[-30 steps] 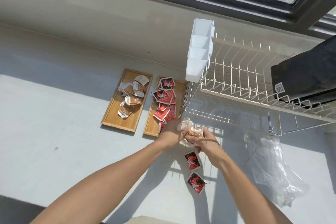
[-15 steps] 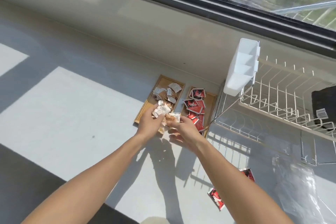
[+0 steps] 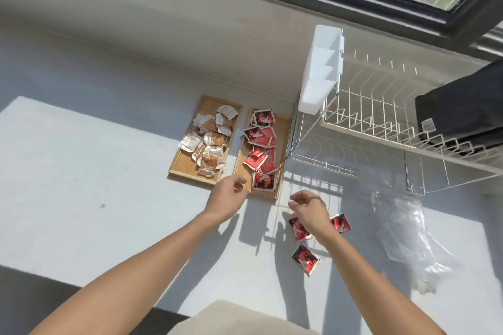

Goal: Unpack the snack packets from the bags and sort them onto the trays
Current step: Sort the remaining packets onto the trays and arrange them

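Both hands empty, fingers loosely curled: left hand (image 3: 227, 194) hovering near the trays, right hand (image 3: 309, 208) hanging over loose red packets (image 3: 304, 258) on the surface (image 3: 109, 198), likely grabbing them next for the right wooden tray (image 3: 283, 144).

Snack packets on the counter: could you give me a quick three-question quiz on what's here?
1. True or false: the left hand holds a packet.
2. How many red packets lie loose on the counter?
3. Which wooden tray holds red packets: A the left tray, B the right tray?

Key: 1 false, it is empty; 2 three, one partly under the right hand; 3 B.
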